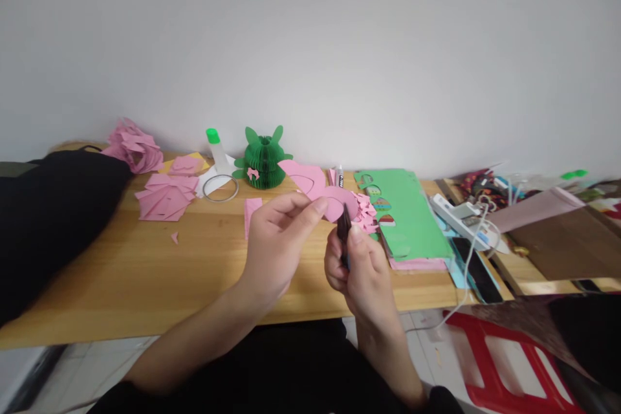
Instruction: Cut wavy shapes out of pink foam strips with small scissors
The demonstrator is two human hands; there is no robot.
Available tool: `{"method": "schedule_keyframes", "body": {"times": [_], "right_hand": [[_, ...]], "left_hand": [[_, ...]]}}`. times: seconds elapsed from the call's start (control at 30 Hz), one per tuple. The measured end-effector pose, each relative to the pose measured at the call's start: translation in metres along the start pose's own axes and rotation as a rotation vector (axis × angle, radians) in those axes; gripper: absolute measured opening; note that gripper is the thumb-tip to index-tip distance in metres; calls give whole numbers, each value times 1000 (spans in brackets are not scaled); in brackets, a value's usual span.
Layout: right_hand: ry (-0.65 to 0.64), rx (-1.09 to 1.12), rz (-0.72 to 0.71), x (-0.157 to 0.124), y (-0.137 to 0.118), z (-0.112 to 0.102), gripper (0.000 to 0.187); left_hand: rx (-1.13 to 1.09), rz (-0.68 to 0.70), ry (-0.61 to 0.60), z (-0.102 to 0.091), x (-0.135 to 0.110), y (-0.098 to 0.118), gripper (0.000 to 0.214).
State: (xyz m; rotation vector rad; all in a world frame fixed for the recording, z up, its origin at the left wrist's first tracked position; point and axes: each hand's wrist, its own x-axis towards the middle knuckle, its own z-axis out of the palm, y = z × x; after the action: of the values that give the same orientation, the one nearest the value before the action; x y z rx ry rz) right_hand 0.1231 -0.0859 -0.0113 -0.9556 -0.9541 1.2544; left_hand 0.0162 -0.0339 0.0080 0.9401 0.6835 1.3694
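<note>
My left hand [279, 236] pinches a round pink paper piece [338, 202] between thumb and fingers, holding it above the wooden table [145, 272]. My right hand [361, 268] is closed around dark scissors [343, 228], whose blades meet the paper's lower edge. Small pink offcuts [366, 212] lie just behind the hands. A pink paper strip [251, 212] lies on the table left of my left hand.
A green honeycomb paper ornament [262, 158], a glue bottle with a green cap [217, 152], a tape ring [220, 187] and pink paper piles [165, 197] sit at the back. Green paper sheets [407, 213], a power strip [458, 213] and clutter lie right. A red stool [504, 362] stands below.
</note>
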Motion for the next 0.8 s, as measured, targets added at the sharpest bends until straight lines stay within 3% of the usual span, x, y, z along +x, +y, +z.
{"method": "schedule_keyframes", "body": {"times": [0.33, 0.47, 0.63, 0.8], "right_hand": [[2, 37, 9, -1, 0, 0, 44], [14, 26, 8, -1, 1, 0, 45], [28, 1, 26, -2, 0, 0, 45], [19, -14, 36, -2, -5, -1, 46]], "left_hand": [[-20, 17, -12, 1, 0, -1, 12], [94, 11, -94, 3, -3, 0, 17], [172, 34, -67, 2, -4, 1, 14], [259, 54, -199, -2, 0, 8, 12]]}}
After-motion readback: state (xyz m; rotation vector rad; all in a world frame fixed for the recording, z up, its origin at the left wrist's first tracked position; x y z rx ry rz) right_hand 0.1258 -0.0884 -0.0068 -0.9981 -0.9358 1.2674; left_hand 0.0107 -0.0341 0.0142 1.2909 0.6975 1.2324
